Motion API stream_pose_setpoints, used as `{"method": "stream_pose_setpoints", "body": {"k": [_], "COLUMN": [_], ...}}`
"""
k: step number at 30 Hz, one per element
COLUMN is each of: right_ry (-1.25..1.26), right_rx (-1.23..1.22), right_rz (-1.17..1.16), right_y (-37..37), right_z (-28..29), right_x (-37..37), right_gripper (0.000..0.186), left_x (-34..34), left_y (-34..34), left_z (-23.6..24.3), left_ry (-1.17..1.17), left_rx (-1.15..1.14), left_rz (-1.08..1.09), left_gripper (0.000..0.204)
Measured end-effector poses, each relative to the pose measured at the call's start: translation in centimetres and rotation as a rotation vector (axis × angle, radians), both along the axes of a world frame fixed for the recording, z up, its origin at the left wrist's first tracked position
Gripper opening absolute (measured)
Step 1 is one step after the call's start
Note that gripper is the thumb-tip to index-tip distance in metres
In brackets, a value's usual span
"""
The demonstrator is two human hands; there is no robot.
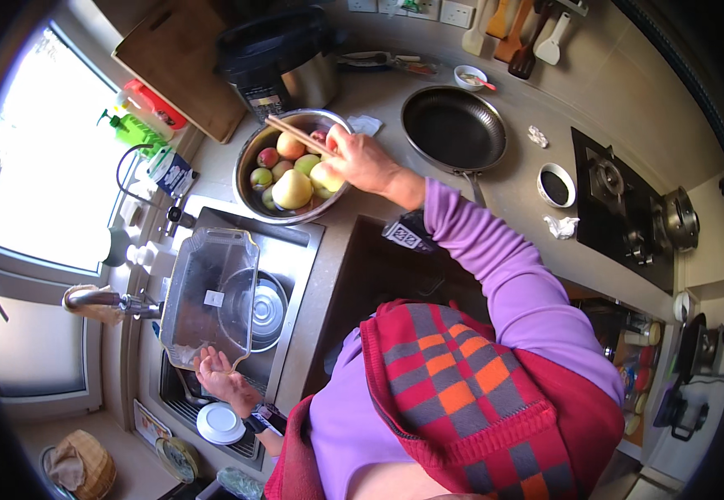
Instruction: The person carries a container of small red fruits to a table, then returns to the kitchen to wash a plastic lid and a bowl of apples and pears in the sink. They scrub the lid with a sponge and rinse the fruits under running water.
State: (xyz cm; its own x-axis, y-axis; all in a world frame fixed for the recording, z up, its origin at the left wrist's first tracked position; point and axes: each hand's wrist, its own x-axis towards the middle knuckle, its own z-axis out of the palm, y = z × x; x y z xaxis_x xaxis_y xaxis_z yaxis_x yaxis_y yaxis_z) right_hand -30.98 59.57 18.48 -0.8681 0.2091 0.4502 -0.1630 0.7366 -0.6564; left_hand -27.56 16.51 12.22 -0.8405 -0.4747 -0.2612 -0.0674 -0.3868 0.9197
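My right hand [365, 167] is closed round a pair of wooden chopsticks [297, 133]. It is above the right side of a steel bowl [245, 197] of apples and pears. One large yellow pear [293, 190] is in the front of the bowl. My left hand [227, 382] grips the near rim of a clear rectangular container [216, 275], palm upward. The container is over the sink [299, 250], and a round steel pan [270, 310] shows through and beside it.
A faucet [99, 300] reaches in from the left. A black frying pan [454, 125] lies on the counter, with a small bowl of dark contents [555, 185] and a gas hob [624, 200] to its right. A pressure cooker [277, 67] stands behind the fruit. White lids [221, 423] lie near the sink.
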Motion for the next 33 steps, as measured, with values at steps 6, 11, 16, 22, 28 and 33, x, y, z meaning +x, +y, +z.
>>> {"method": "stream_pose_setpoints", "body": {"k": [6, 11, 16, 22, 28, 33], "right_ry": [-0.048, -0.506, -0.618, -0.678, -0.868, -0.249], "right_rx": [-0.066, 0.017, 0.115, 0.179, 0.239, 0.447], "right_rz": [-0.244, -0.914, -1.128, -1.218, -1.240, -0.943], "right_y": [11.7, 24.8, 30.8, 33.5, 31.9, 27.8], "right_z": [-0.1, -4.0, -7.8, -10.1, -8.9, -4.4], "right_x": [5.7, 9.9, 10.4, 6.3, 5.4, 1.2], "right_gripper": [0.020, 0.020, 0.022, 0.025, 0.032, 0.042], "left_x": [-0.9, -0.5, -0.2, -0.3, 0.5, -0.1], "left_y": [1.7, 2.0, 1.5, 0.4, -0.5, -1.3], "left_z": [0.6, 0.7, 0.6, 0.4, 0.1, -0.3], "left_ry": [0.009, 0.029, -0.020, -0.049, -0.024, -0.037], "left_rx": [0.023, 0.012, -0.013, -0.013, -0.013, 0.047], "left_rz": [0.008, -0.002, 0.049, 0.161, 0.214, 0.223], "left_gripper": [0.035, 0.037, 0.040, 0.044, 0.041, 0.044]}}
